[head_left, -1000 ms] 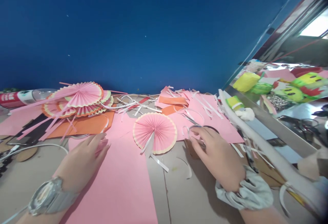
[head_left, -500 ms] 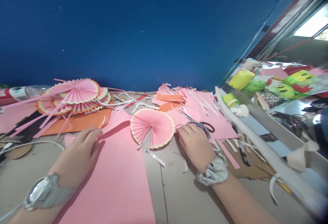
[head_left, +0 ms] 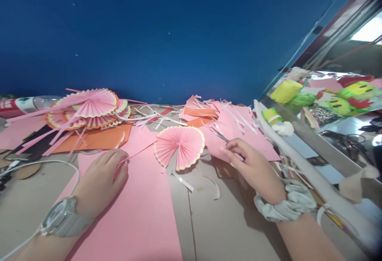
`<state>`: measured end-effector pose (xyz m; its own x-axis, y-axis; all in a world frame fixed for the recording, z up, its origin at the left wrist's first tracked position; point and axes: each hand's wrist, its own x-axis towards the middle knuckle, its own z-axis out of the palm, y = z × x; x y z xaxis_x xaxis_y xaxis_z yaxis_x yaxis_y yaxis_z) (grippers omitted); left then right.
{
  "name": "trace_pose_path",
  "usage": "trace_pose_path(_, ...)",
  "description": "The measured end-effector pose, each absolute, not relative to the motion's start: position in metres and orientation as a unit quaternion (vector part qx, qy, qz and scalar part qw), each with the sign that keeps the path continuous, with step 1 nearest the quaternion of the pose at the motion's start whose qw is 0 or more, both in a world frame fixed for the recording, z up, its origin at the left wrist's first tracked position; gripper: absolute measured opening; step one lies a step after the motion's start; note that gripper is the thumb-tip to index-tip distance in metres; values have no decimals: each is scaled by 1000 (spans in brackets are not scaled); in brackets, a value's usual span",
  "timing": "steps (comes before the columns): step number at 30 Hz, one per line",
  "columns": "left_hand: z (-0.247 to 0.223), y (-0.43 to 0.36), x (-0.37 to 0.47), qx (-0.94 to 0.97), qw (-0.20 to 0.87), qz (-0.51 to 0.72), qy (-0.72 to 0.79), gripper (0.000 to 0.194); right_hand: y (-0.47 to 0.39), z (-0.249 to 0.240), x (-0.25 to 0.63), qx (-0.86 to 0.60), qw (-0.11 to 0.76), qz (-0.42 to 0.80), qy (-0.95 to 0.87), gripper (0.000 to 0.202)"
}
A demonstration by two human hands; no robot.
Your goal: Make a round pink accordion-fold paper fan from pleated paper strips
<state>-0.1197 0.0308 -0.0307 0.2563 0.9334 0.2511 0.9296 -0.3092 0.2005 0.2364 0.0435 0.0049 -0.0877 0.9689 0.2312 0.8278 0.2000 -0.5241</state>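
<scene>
My left hand (head_left: pixel 103 181), with a watch at the wrist, is closed on the edge of a pink paper piece (head_left: pixel 139 141) above a large pink sheet (head_left: pixel 143 213). My right hand (head_left: pixel 253 165), wearing a grey-green scrunchie, has its fingers wrapped round the handles of the scissors (head_left: pixel 219 134), whose blades point to the upper left over pink paper. Between the hands a round pleated pink paper fan (head_left: pixel 180 145) with a pale yellow scalloped edge lies on the table, a gap open at its lower left.
Several stacked pleated fans (head_left: pixel 92 104) rest on orange paper (head_left: pixel 98 138) at the left, near a bottle (head_left: pixel 26 106) and a white cable (head_left: pixel 68 162). White strips lie behind. A white roll (head_left: pixel 301 165) runs along the right, beside a tray of crafts.
My right hand has moved right and taken hold of the scissors, lifting them a little. My left hand has shifted slightly right with the pink paper.
</scene>
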Motion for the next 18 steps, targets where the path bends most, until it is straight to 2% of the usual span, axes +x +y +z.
trace_pose_path(3, -30, 30, -118, 792, 25, 165, 588, 18, 45, 6, 244, -677, 349, 142, -632, 19)
trace_pose_path(7, -27, 30, -117, 786, 36, 174, 593, 18, 47, 6, 252, -706, 411, 136, -561, 29)
trace_pose_path(12, -26, 28, -113, 768, 69, 232, 593, 21, 46, 9, 243, -662, 465, 252, -531, 30)
trace_pose_path(14, -22, 19, -104, 739, 149, 287, 592, 24, 44, 9, 232, -622, 478, 322, -530, 26)
trace_pose_path(17, -11, -1, -78, 615, 444, 345, 553, 25, 37, 4, 209, -561, 480, 419, -528, 21)
trace_pose_path(18, -7, -9, -67, 585, 513, 341, 527, 27, 34, 2, 200, -545, 476, 446, -527, 20)
